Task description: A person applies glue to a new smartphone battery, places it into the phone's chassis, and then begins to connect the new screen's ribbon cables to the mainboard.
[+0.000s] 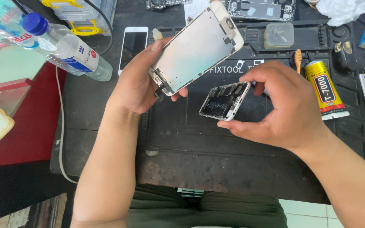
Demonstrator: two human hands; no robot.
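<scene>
The opened phone body [225,101], white-edged with dark parts and a battery showing inside, sits tilted in the air just above the black work mat [178,135], near the mat's middle. The right hand [279,112] grasps it: the thumb presses along its lower edge and the curled fingers hold its far end.

Up and to the left of the phone body, well clear of the mat, the left hand [138,80] clasps the detached screen panel [197,46] at its lower corner, metal back facing up, the panel slanting up and away. The thumb lies on the panel's left edge, and fingertips show under its lower edge. A short bit of cable and connector hangs at that held corner. The panel and the phone body are near each other but not touching.

Beyond the mat's upper left corner lies a white phone [133,44], screen up. Farther left of it, a clear plastic bottle with a blue cap [64,46] lies on its side. To the right of the mat stands out a yellow glue tube [324,86], lying flat, with a small brush [298,59] beside its top. Above the mat's far edge sit a cloudy plastic box [279,35] and another opened phone shell [260,9].
</scene>
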